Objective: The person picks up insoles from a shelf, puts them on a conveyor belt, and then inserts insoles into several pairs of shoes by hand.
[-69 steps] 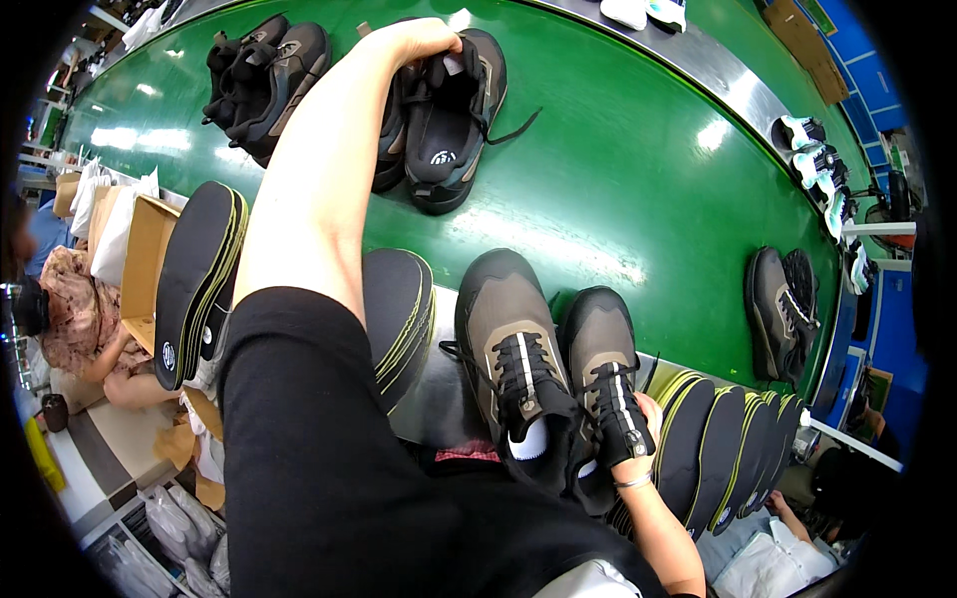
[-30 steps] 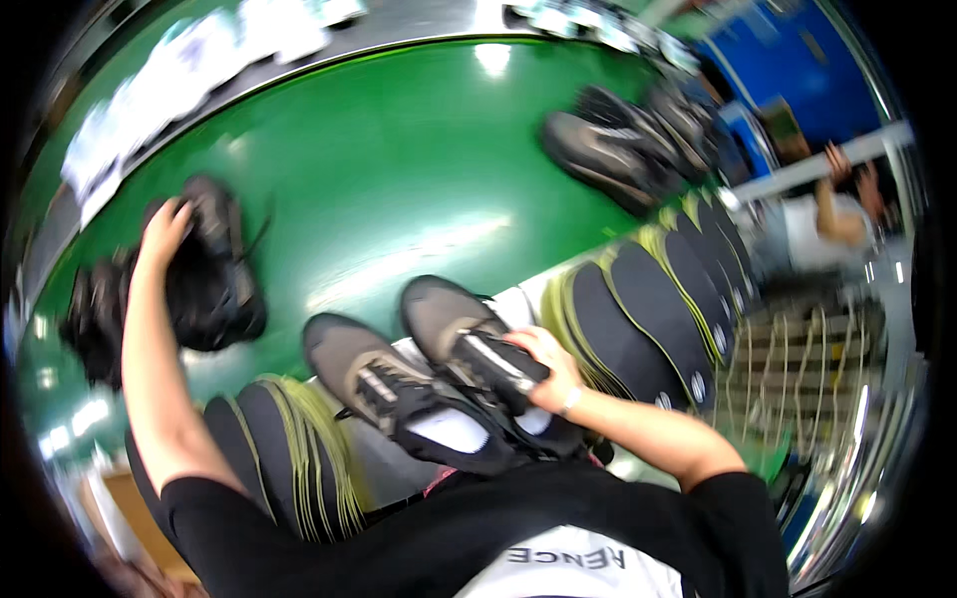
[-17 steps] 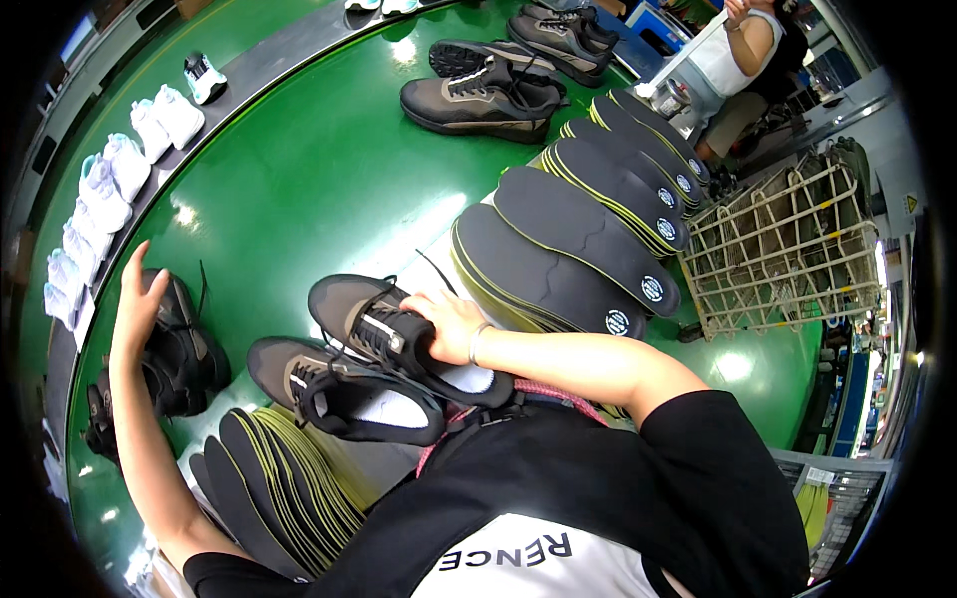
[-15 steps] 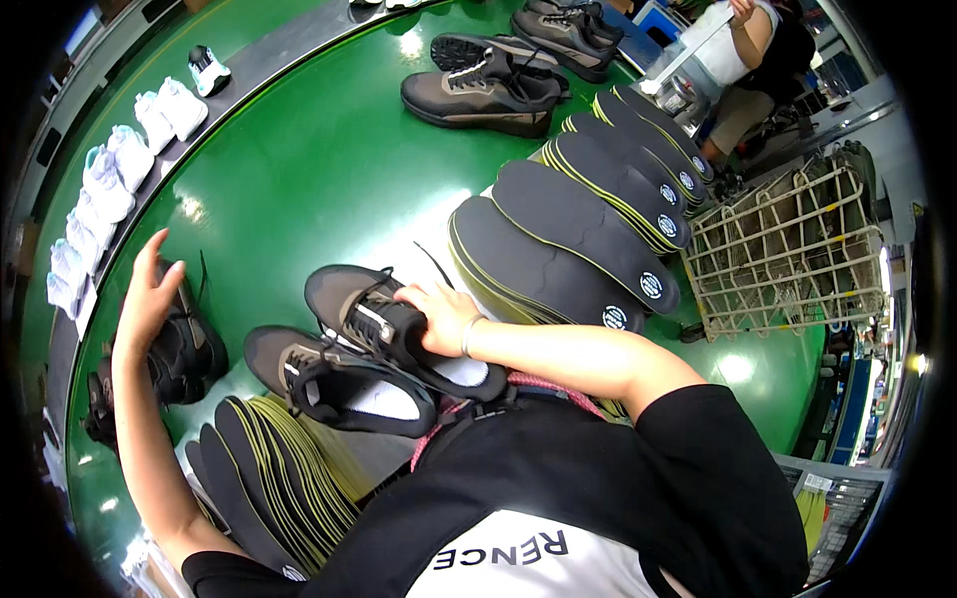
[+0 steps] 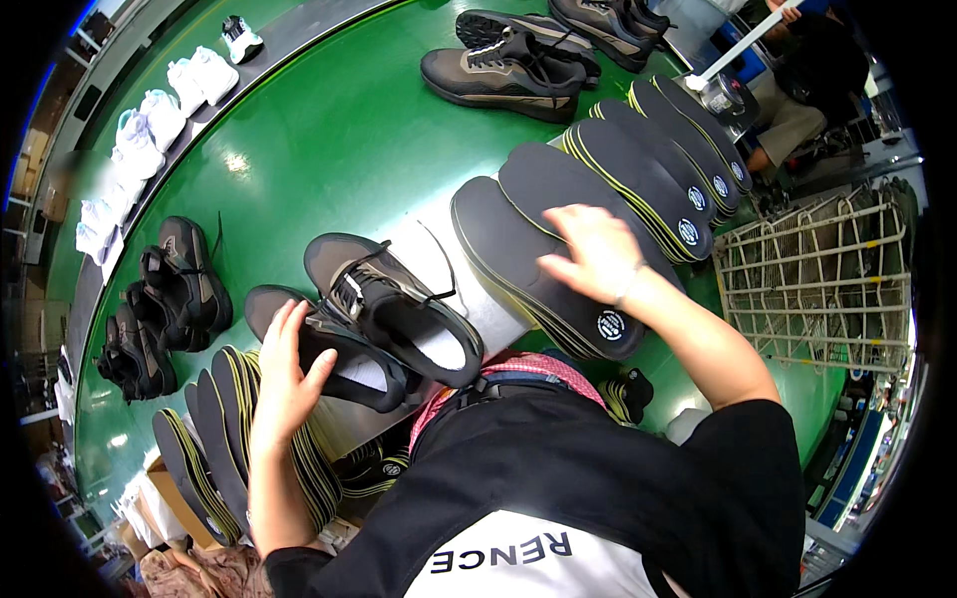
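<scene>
A pair of brown-and-black lace-up shoes lies in front of me, the left shoe (image 5: 357,377) beside the right shoe (image 5: 439,339), pale insoles showing inside both. My left hand (image 5: 286,374) is open at the side of the left shoe, covering part of its upper. I cannot tell whether it touches the shoe. Fingers apart, my right hand (image 5: 595,254) hovers over or rests on the black insoles (image 5: 558,189) to the right, with nothing visible in it. Nearest to it is a front insole stack (image 5: 498,239) with yellow-green edges.
More insole stacks (image 5: 234,419) stand at my left. Brown shoes (image 5: 194,289) sit at the left, others (image 5: 498,75) at the far side of the green table (image 5: 319,149). White shoes (image 5: 140,140) line a far belt. A wire basket (image 5: 817,279) and a person (image 5: 797,90) are at right.
My right hand has left the right shoe and moved right to the insoles. My left hand has come from the shoes at the left to the left shoe in front. The view has shifted somewhat.
</scene>
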`<state>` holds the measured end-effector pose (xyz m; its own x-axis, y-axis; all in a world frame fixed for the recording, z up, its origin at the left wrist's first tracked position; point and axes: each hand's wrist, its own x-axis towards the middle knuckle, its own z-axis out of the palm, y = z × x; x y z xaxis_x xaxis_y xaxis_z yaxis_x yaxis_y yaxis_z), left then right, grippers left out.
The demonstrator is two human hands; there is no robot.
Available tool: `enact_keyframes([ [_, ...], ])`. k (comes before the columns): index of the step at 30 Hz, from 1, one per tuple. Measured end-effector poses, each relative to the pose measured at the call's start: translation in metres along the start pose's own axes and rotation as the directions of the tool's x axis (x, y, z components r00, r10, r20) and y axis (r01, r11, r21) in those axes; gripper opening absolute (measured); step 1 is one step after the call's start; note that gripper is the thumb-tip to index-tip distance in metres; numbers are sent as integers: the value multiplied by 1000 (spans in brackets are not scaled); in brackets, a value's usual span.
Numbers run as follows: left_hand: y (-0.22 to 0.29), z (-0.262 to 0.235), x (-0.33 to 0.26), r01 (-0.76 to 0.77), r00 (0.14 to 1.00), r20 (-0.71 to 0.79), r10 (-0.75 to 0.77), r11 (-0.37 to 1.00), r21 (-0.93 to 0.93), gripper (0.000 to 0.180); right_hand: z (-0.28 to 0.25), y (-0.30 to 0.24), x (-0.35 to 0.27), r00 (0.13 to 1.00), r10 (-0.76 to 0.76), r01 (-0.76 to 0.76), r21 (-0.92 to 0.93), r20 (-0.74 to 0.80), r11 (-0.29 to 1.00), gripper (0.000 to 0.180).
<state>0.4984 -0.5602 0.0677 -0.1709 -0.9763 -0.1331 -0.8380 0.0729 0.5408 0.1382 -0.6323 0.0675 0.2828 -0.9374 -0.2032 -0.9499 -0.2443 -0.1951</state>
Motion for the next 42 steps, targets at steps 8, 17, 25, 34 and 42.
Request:
enact_keyframes([
  [8,10,83,-26,48,674,-496,-547,703,-710,82,10,48,-19,950,307,-298,-132,58,945,75],
  [17,-24,120,-17,414,568,-751,-337,905,-93,73,33,77,-29,936,290,-324,-174,-198,930,59],
  [25,-16,120,-27,421,532,-737,-417,885,-197,73,8,74,-25,988,51,-85,-242,-144,966,51],
  [34,4,70,-89,369,579,-740,-344,919,-139,54,-12,-18,-29,922,-373,388,246,-107,888,30],
  [42,12,79,-161,294,461,-846,-268,945,-140,34,8,-120,-29,746,-666,646,227,19,729,29],
])
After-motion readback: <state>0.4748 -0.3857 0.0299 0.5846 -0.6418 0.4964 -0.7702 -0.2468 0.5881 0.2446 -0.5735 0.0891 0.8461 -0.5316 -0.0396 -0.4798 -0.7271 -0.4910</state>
